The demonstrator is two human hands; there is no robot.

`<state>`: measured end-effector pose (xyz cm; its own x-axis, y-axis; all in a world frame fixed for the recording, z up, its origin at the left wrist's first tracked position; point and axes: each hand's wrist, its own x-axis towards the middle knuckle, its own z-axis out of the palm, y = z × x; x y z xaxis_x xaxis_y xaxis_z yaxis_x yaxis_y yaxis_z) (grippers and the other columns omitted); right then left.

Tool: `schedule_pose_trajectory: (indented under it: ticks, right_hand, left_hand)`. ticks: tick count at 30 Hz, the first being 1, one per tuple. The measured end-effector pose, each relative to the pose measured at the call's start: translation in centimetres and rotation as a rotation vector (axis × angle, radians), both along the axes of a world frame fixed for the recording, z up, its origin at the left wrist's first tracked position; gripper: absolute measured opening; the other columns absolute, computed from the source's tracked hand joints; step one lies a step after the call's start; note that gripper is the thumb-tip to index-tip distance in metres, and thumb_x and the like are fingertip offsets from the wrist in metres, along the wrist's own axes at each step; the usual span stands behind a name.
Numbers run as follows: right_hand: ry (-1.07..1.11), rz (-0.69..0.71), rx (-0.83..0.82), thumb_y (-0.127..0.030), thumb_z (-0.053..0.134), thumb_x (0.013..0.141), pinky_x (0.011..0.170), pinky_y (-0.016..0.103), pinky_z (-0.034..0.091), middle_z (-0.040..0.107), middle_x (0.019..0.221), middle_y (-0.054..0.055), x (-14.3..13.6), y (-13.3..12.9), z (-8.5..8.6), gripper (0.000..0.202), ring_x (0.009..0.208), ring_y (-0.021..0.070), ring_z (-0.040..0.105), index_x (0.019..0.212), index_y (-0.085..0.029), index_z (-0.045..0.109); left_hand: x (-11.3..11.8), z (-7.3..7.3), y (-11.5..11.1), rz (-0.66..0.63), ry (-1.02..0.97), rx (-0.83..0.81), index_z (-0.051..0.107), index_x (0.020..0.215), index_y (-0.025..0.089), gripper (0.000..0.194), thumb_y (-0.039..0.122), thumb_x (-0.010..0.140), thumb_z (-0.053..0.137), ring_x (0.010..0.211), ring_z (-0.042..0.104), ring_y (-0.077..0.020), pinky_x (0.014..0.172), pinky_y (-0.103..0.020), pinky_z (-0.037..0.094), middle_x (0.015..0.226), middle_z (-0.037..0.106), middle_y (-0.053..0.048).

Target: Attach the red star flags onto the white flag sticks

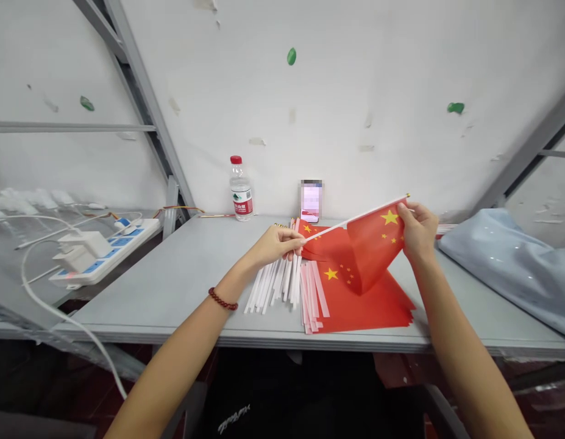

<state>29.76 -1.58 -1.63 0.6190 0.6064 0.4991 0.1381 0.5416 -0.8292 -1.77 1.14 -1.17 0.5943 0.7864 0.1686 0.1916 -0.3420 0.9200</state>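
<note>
At the far left we see a white power strip with blue sockets point(109, 253) on a lower side surface, chargers plugged in and a white cable point(58, 308) drooping past the near edge of the grey tabletop point(172, 292). The left part of that tabletop is bare from the near edge back to the wall, where a clear plastic water bottle with a red cap point(241, 189) stands. Our left hand point(275, 244) pinches the lower end of a thin white stick above a loose row of white plastic sticks point(275, 283). That stick slants up to the right, carrying 1 small red flag with yellow stars point(371, 250), held above the table. Beneath it lies a stack of finished red flags point(359, 302), reaching close to the near edge. Our right hand point(417, 231) pinches the flag's top corner at the stick's tip. A pale blue cloth point(511, 262) covers the right end.
</note>
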Motion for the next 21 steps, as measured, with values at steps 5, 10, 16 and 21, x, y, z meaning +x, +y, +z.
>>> schedule_pose_trajectory:
  ticks: [5, 10, 16, 21]
  right_hand:
    - [0.109, 0.034, -0.105, -0.032, 0.074, 0.059, 0.046, 0.024, 0.044, 0.064, 0.055, -0.001, 0.8, -0.1, 0.2, 0.022, 0.046, 0.0121, 0.056, 0.07, -0.016, 0.066]
    - [0.102, 0.034, -0.191, -0.031, 0.073, 0.059, 0.045, 0.023, 0.042, 0.061, 0.051, -0.002, 0.8, 0.1, -0.1, 0.02, 0.044, 0.0114, 0.053, 0.068, -0.015, 0.066]
    - [0.111, 0.065, -0.31, -0.03, 0.073, 0.058, 0.045, 0.023, 0.042, 0.062, 0.055, 0.0, 1.3, 0.0, -0.2, 0.019, 0.047, 0.0119, 0.054, 0.066, -0.014, 0.067]
    - [-0.016, 0.189, -0.403, -0.038, 0.076, 0.061, 0.043, 0.023, 0.04, 0.06, 0.054, 0.0, 0.7, -0.3, -0.2, 0.026, 0.045, 0.0109, 0.051, 0.064, -0.015, 0.063]
  left_hand:
    - [-0.2, 0.1, 0.3, 0.0, -0.046, -0.066, 0.073, 0.093, 0.014, 0.025, 0.035, 0.08, 0.067, 0.055, 0.06, -0.0095, 0.05, -0.021, 0.043, 0.073, 0.069, -0.005]
    - [-0.6, 0.5, 0.2, -0.011, -0.016, -0.093, 0.073, 0.09, 0.014, 0.02, 0.03, 0.08, 0.067, 0.06, 0.064, -0.0103, 0.051, -0.02, 0.045, 0.077, 0.071, -0.006]
    - [-1.4, 1.3, -0.4, -0.164, -0.152, -0.175, 0.073, 0.104, 0.018, 0.027, 0.028, 0.079, 0.071, 0.07, 0.07, -0.0133, 0.055, -0.02, 0.05, 0.092, 0.075, -0.008]
    - [-1.4, 1.6, -0.8, -0.264, -0.264, -0.184, 0.073, 0.103, 0.018, 0.031, 0.028, 0.074, 0.076, 0.064, 0.069, -0.0137, 0.052, -0.021, 0.05, 0.081, 0.075, -0.007]
